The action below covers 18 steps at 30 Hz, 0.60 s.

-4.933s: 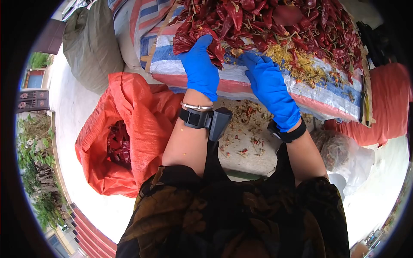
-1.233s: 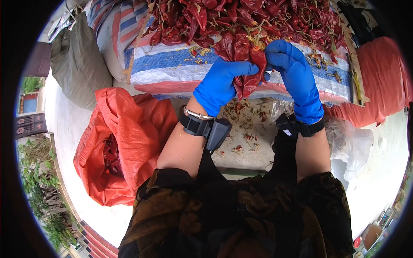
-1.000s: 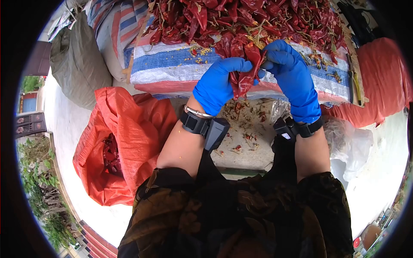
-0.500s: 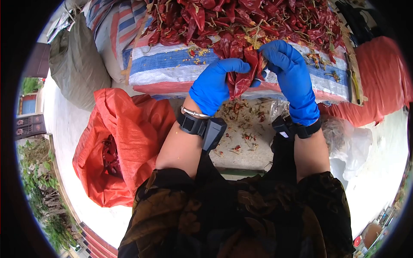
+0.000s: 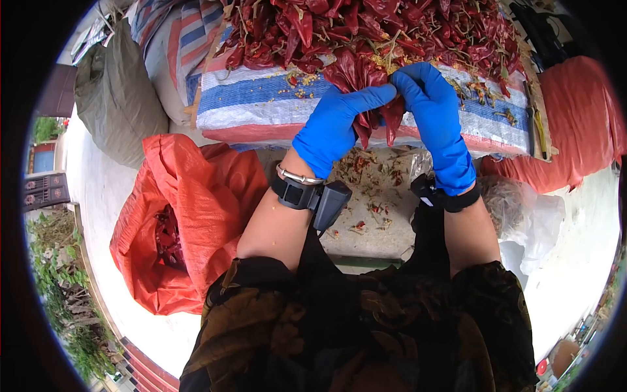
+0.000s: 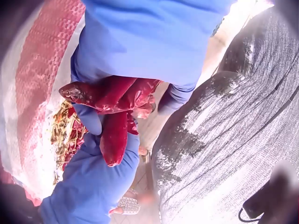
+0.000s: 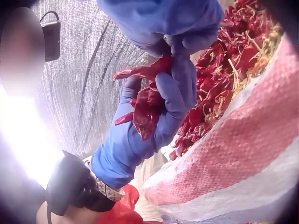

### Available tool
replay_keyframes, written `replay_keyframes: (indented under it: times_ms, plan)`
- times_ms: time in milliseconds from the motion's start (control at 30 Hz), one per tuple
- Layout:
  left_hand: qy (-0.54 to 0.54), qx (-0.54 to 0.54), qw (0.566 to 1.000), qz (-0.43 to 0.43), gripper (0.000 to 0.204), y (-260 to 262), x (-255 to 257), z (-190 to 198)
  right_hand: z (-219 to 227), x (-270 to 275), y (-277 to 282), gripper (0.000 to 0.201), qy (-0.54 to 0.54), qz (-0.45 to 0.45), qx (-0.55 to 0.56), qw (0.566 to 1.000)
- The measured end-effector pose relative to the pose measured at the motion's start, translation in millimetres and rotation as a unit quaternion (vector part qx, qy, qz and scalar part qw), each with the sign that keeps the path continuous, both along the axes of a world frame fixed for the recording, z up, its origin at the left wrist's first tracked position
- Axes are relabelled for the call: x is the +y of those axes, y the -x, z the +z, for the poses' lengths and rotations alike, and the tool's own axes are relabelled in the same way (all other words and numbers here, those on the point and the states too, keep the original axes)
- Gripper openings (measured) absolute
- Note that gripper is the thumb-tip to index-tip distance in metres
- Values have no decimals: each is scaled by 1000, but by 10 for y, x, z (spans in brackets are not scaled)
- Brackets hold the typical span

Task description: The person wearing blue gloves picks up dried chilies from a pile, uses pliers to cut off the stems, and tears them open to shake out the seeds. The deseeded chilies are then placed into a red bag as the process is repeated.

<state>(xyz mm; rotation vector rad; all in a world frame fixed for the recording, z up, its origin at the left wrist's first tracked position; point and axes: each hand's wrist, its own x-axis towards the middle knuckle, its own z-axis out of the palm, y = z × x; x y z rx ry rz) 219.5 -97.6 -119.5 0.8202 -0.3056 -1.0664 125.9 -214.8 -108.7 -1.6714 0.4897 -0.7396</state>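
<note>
My blue-gloved left hand (image 5: 336, 124) grips a bunch of dried red chili peppers (image 5: 353, 70) over the front edge of the striped cover. Its thumb lies across the bunch. Close beside it, my blue-gloved right hand (image 5: 436, 114) pinches the upper end of one chili (image 5: 392, 119), which hangs tip down. Fingertips of both hands come together there. Seen from the left wrist, several glossy chilies (image 6: 112, 95) stick out between the two gloves. The right wrist view shows wrinkled chilies (image 7: 148, 112) in the left hand's fingers, under the right hand.
A big heap of dried chilies (image 5: 392, 29) covers the back of the striped woven sheet (image 5: 261, 98), with yellow seeds and stems near its front. An open red sack (image 5: 202, 189) holding chilies stands at the left. Scraps litter the floor (image 5: 366, 242). A stuffed red sack (image 5: 578, 124) sits at right.
Since the earliest frame, the left hand has brought its bunch rightward and the right hand has left the sheet to meet it. In the last half second, the right fingers have closed in beside the left thumb.
</note>
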Motion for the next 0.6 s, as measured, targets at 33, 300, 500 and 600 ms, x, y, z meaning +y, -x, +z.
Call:
replay_keyframes:
  times_ms: [33, 300, 500, 600]
  plan:
    - [-65, -166, 984, 0, 14, 23, 7, 24, 53, 24, 13, 11, -97, 19, 24, 995]
    - [-21, -132, 991, 9, 19, 42, 29, -24, -78, -69, 53, 12, -492, 143, -71, 856]
    - [-10, -44, 998, 35, 22, 48, -44, -19, -132, -67, 32, 12, -446, 160, -98, 875]
    - [-2, -11, 999, 44, 24, 64, -44, 46, -113, -67, 43, 14, -395, 151, -90, 902]
